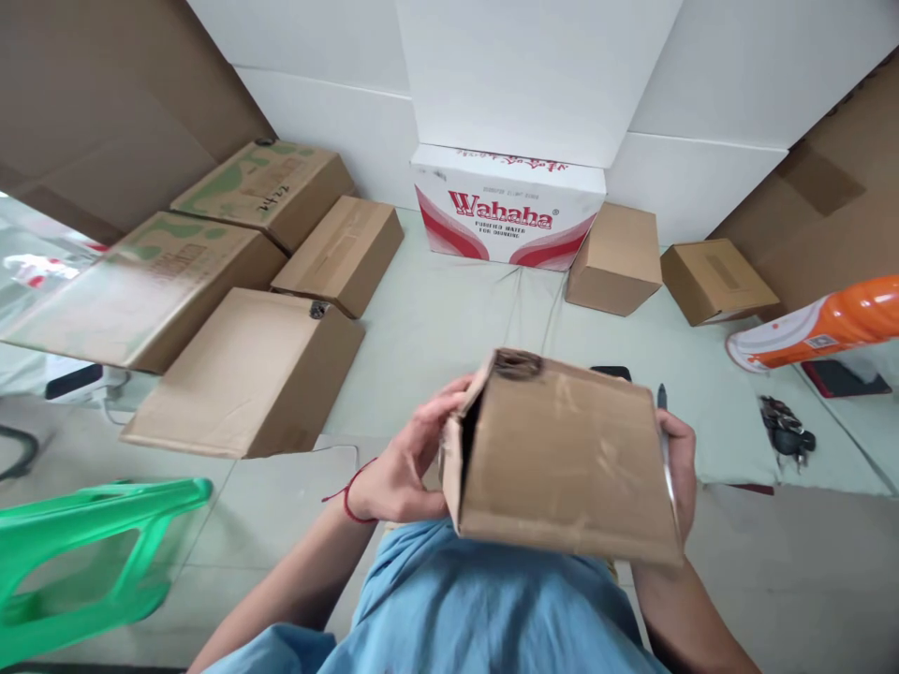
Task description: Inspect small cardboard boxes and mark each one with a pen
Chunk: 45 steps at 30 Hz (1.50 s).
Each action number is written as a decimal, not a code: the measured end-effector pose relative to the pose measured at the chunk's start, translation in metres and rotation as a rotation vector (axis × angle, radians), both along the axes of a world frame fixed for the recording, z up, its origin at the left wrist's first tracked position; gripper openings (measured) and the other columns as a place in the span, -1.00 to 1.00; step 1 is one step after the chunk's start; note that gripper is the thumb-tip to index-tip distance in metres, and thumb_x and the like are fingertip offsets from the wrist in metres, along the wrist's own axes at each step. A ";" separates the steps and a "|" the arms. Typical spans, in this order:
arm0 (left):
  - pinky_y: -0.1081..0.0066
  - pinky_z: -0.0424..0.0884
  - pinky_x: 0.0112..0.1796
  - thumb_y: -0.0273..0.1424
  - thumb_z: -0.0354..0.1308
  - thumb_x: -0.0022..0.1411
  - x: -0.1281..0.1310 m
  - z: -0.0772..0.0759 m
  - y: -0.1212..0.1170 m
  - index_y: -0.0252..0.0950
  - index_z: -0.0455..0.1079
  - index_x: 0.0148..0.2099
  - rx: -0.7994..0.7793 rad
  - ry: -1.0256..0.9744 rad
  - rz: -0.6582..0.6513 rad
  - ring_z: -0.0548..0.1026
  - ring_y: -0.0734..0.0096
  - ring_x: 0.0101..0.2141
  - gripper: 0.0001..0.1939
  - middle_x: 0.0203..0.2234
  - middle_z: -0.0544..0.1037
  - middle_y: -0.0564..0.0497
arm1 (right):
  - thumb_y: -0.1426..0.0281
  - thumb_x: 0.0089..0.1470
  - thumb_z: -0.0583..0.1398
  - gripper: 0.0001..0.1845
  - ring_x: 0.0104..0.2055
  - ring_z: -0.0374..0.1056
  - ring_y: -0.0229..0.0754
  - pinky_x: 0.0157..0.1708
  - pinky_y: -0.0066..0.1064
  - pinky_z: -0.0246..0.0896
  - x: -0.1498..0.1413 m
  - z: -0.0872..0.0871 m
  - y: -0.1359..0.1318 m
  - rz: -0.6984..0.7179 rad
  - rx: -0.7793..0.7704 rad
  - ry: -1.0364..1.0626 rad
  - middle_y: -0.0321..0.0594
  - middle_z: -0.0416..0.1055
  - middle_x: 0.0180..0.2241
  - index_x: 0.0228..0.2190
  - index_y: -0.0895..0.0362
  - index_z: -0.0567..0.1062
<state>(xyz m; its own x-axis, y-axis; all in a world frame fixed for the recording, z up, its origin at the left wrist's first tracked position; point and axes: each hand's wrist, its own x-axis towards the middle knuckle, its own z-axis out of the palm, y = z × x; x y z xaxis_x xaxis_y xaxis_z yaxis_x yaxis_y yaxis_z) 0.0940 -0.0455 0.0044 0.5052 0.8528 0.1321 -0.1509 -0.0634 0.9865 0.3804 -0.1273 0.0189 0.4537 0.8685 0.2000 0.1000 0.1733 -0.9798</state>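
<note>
A brown cardboard box (568,459) is held tilted in front of my body, above the near edge of the table. My left hand (414,459) grips its left end, where a flap stands slightly apart and leaves a dark gap. Round the right end of the box my right hand (680,463) is closed, its fingers partly hidden behind the cardboard. A slim, dark-tipped thing like a pen (661,397) pokes up by the right hand's fingers; its kind is unclear. A black scribble marks the box's upper left corner.
Several cardboard boxes (245,365) stand at the left. A white Wahaba-style printed carton (509,211), reading "Wahaha", stands at the back, with two smaller boxes (618,257) to its right. An orange-and-white bottle (818,323) and keys (787,431) lie right. A green stool (151,534) stands lower left.
</note>
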 end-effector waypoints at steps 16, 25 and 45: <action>0.23 0.52 0.00 -0.05 0.49 0.20 0.044 0.054 0.056 -0.20 0.50 0.19 0.054 0.070 0.160 0.58 0.10 -0.01 -0.40 0.04 0.60 -0.11 | 0.29 0.26 0.39 -0.62 -0.40 0.61 -0.15 -0.38 -0.32 0.55 0.003 -0.008 -0.011 0.001 0.044 -0.227 0.02 0.71 -0.03 0.07 0.05 0.51; 0.21 0.49 0.00 -0.18 0.39 0.26 0.054 0.074 0.079 -0.26 0.63 0.10 0.142 0.310 0.234 0.62 0.12 -0.07 -0.58 -0.08 0.69 -0.08 | 0.38 0.17 0.46 -0.68 -0.63 0.43 -0.28 -0.63 -0.49 0.33 0.010 0.009 0.011 -0.086 0.057 -0.080 -0.35 0.59 -0.50 -0.36 0.07 0.40; 0.28 0.46 -0.04 -0.25 0.35 0.32 0.058 0.063 0.069 -0.28 0.62 0.05 0.265 0.301 0.298 0.62 0.21 -0.14 -0.68 -0.16 0.70 -0.05 | 0.35 0.28 0.27 -0.90 -0.58 0.27 -0.33 -0.55 -0.48 0.14 -0.024 0.079 0.112 0.156 0.033 -0.168 -0.42 0.37 -0.58 -0.29 0.09 0.58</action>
<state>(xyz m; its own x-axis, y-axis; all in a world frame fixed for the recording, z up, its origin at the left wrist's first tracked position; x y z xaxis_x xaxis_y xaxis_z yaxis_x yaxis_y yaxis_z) 0.1525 0.0231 0.0677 0.2935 0.9227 0.2498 0.2005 -0.3149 0.9277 0.3569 -0.0152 0.0983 0.2720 0.9172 0.2911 0.2308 0.2315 -0.9450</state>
